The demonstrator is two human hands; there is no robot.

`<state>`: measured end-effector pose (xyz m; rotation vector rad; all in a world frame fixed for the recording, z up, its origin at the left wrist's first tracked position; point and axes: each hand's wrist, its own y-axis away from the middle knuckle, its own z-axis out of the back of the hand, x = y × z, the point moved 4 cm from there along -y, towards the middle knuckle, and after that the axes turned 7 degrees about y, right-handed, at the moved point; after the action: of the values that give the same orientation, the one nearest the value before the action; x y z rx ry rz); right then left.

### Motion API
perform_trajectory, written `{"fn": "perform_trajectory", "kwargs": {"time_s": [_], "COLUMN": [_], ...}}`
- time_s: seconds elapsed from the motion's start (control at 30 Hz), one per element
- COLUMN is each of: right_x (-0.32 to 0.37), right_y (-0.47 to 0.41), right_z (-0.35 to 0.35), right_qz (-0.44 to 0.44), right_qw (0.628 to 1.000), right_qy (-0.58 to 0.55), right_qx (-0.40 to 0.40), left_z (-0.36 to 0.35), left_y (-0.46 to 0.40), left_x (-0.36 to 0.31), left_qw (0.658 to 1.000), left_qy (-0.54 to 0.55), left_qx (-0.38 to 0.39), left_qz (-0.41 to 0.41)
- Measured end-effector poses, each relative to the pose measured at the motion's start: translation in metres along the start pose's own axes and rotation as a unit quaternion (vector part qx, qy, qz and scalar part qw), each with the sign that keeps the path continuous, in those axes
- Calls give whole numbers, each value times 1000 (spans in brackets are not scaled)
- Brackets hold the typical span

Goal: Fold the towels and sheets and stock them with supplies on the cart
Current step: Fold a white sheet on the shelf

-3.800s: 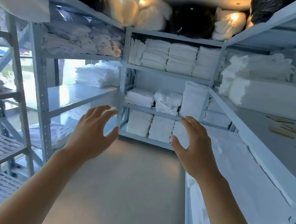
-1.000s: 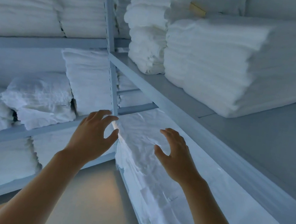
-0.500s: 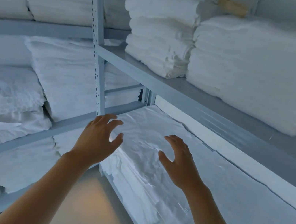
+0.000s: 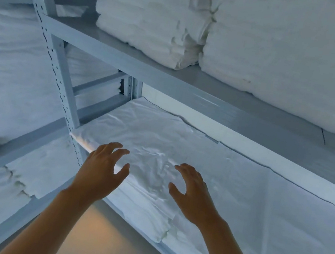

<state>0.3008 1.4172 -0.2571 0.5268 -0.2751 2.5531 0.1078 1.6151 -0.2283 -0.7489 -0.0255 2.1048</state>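
A stack of flat white folded sheets (image 4: 159, 147) lies on the lower right shelf. Its wrinkled top sheet fills the middle of the view. My left hand (image 4: 101, 171) hovers over the stack's near left corner, fingers spread and slightly bent, holding nothing. My right hand (image 4: 191, 193) hovers a little to the right over the stack's front edge, fingers likewise spread and empty. Whether either hand touches the sheet cannot be told. Thick white folded towels (image 4: 152, 16) and a wider pile of towels (image 4: 282, 52) sit on the shelf above.
A grey metal upright (image 4: 60, 80) stands just left of my left hand. The upper shelf's front edge (image 4: 190, 86) overhangs the sheets. More white linen (image 4: 12, 82) fills the back shelves on the left. Bare floor (image 4: 91, 235) lies below my forearms.
The view has moved closer and lower toward the lower right shelf. Both hands have stayed spread and empty, now over the sheet stack's front edge.
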Motion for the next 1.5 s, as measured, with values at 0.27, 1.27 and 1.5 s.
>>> {"fn": "perform_trajectory", "kwargs": {"time_s": [0.27,1.27,1.5], "right_x": [-1,-12,-19], "right_y": [-75,-341,-369], "right_z": [-69,-330,-400], "right_qz": [-13,-192,-212], "right_qw": [998,979,968], "right_qy": [-55,43,110], "right_qx": [20,60,70], "left_z": [-21,-265,-285], "left_y": [-37,-231,-218], "left_x": [65,339,371], "left_qw": [996,924,933], "left_qy": [-58,-129,-102], "left_qx": [61,342,324], "left_qz": [15,-114,-123]}}
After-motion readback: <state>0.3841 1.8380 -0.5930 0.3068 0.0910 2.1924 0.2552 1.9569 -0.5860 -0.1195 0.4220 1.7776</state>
